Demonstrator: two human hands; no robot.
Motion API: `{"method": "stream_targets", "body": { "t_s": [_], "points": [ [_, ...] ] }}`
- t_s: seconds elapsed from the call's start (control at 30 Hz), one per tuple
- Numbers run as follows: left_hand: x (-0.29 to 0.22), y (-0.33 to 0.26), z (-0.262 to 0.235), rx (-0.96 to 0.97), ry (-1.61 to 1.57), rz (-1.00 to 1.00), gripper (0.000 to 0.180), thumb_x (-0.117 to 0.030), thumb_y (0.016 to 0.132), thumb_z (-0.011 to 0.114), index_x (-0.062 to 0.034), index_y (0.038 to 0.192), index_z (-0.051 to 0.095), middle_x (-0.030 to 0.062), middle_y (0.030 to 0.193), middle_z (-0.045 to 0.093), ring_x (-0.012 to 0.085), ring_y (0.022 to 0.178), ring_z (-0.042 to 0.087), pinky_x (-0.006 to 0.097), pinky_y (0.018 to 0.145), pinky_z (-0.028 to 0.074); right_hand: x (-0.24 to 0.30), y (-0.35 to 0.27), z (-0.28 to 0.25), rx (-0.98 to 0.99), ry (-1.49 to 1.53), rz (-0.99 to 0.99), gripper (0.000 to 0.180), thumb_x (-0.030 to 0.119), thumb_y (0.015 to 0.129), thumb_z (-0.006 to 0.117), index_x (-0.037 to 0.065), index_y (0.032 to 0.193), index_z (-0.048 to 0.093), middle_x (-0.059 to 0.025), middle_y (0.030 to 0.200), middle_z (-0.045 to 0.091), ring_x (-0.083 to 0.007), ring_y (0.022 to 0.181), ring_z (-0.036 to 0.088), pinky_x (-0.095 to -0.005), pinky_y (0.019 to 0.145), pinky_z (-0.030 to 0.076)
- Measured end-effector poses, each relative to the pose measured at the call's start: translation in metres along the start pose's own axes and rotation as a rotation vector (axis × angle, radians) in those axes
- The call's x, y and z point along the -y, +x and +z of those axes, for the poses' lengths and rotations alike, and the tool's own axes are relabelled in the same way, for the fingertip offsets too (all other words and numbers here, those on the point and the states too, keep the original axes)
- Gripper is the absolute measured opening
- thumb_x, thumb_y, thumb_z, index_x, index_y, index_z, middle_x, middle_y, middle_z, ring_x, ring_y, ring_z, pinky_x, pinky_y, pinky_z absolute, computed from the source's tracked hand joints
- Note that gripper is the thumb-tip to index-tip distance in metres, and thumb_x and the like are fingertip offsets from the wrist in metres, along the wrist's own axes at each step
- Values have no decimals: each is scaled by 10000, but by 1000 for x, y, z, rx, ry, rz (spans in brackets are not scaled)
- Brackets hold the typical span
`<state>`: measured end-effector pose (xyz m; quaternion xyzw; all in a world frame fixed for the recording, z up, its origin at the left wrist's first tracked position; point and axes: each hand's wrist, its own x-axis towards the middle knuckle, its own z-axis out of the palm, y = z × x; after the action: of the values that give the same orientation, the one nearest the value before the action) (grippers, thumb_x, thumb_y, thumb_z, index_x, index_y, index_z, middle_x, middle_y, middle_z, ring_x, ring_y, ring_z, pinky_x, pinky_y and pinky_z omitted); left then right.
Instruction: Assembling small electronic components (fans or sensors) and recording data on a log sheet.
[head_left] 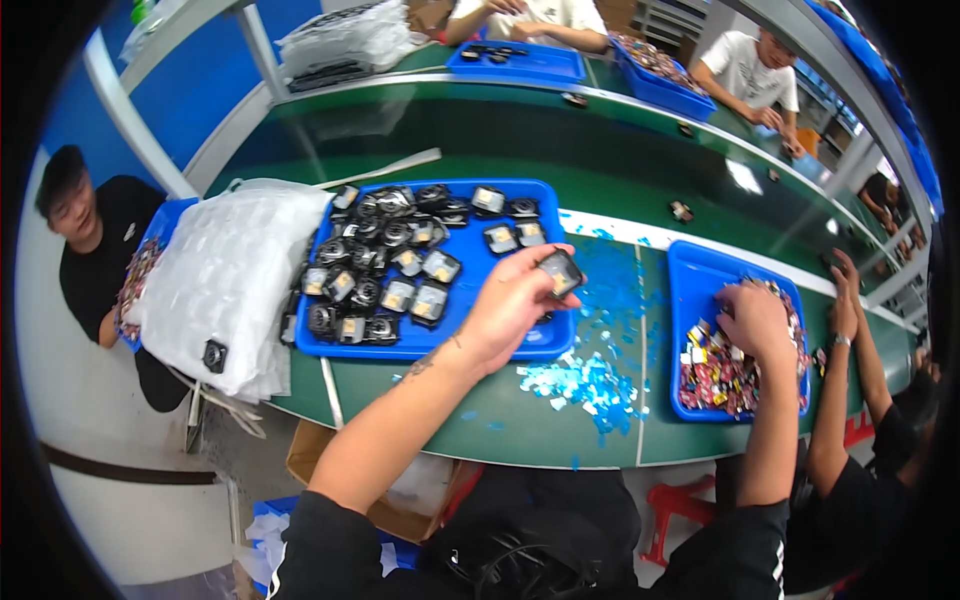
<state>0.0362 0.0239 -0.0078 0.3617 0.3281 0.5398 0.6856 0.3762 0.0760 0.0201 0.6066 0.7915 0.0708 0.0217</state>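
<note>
My left hand [507,312] pinches a small black square housing [560,272] over the right edge of a blue tray [470,337]. Several similar black housings [396,233] crowd that tray; some show a round ring, others a greyish face with a gold patch. My right hand [757,322] is down in a second blue tray [690,268]. Its fingers are curled into a heap of small, mostly reddish parts [715,385]. Whatever its fingertips hold, if anything, is hidden. Blue film scraps [590,385] lie scattered on the green table between the trays.
A stack of clear plastic packaging [225,280] stands left of the housings, one black housing [214,356] on it. Beyond the trays runs a green conveyor belt [540,140] carrying a few parts. Co-workers sit across, at left and at right; one co-worker's arms [845,330] reach close to the right tray.
</note>
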Motion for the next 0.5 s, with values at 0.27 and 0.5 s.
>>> {"method": "stream_targets", "body": {
  "t_s": [0.27,0.5],
  "points": [
    [11,2,1,-53,191,262,211,35,813,635,-36,989,544,84,948,686,149,925,646,254,777,502,-15,-10,-2,-23,47,-25,155,58,658,676,50,766,565,-169,785,577,-363,804,571,-481,711,448],
    [13,1,3,-196,336,466,301,-1,859,636,-2,1150,561,80,1029,642,101,918,615,219,724,514,-15,1,11,-9,-111,-118,60,99,618,624,60,643,663,-193,739,653,-373,747,641,-468,694,508]
  ]
}}
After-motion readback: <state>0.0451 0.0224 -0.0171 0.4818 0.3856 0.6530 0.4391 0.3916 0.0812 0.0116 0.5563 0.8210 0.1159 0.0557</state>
